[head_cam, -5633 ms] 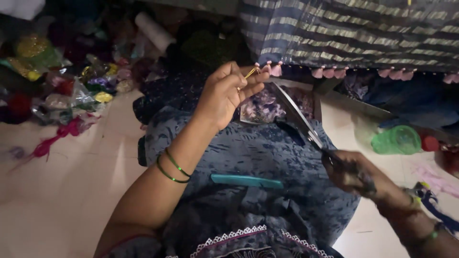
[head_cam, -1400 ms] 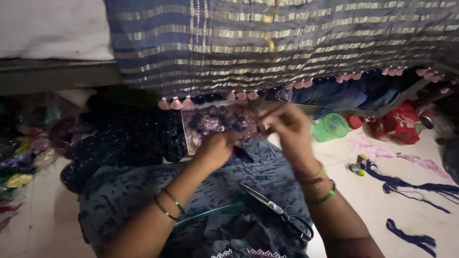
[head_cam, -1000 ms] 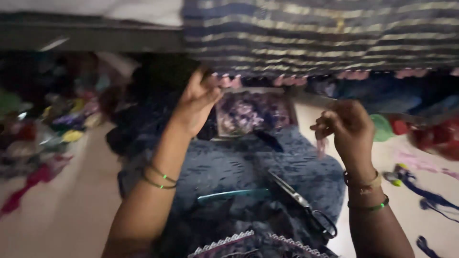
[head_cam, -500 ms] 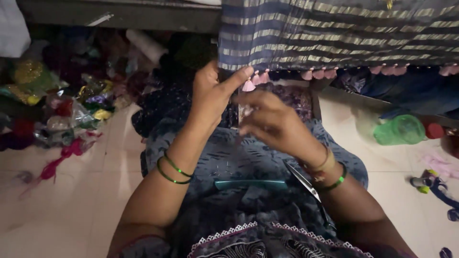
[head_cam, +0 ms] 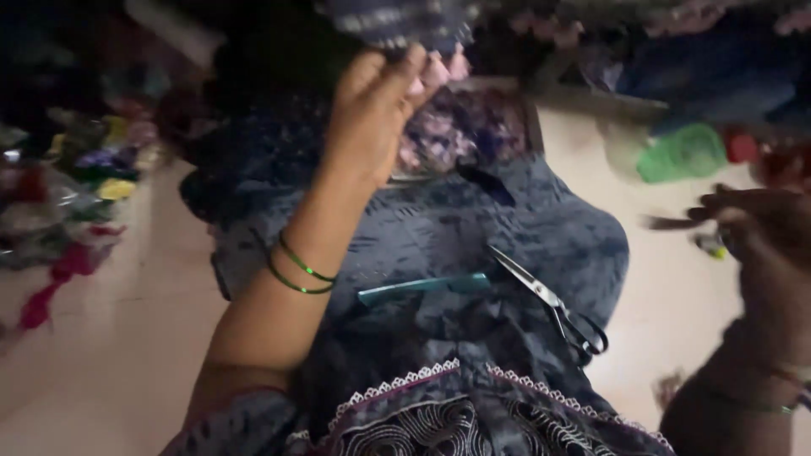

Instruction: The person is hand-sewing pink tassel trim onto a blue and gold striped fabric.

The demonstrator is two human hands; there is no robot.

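Item 1, far left: a heap of coloured scraps (head_cam: 68,194) on the floor, blurred, well apart from both my hands.

Item 2: my left hand (head_cam: 372,110), raised, two green bangles (head_cam: 297,272) on the wrist. The fingers (head_cam: 422,72) are pressed together and pinch the lower edge of the striped cloth (head_cam: 397,21) that hangs down from above. The cloth sits right at the fingertips, touching them, with pink tassels (head_cam: 460,63) just beside. I judge the hold does best kept close to the hem, the edge taut and level, so the tassel line stays steady.

Item 3, on my lap: a teal comb (head_cam: 422,289), lying flat, and scissors (head_cam: 553,300) just right of it, blades towards the comb, handles towards my knee. Neither is touched.

Item 4, beyond the lap: a tray of purple bits (head_cam: 460,135), dim.

Item 5, right: my right hand (head_cam: 752,219), motion-blurred, out over the floor, well apart from the cloth. I cannot tell whether its fingers grip anything. A green tub (head_cam: 684,152) stands beyond it.
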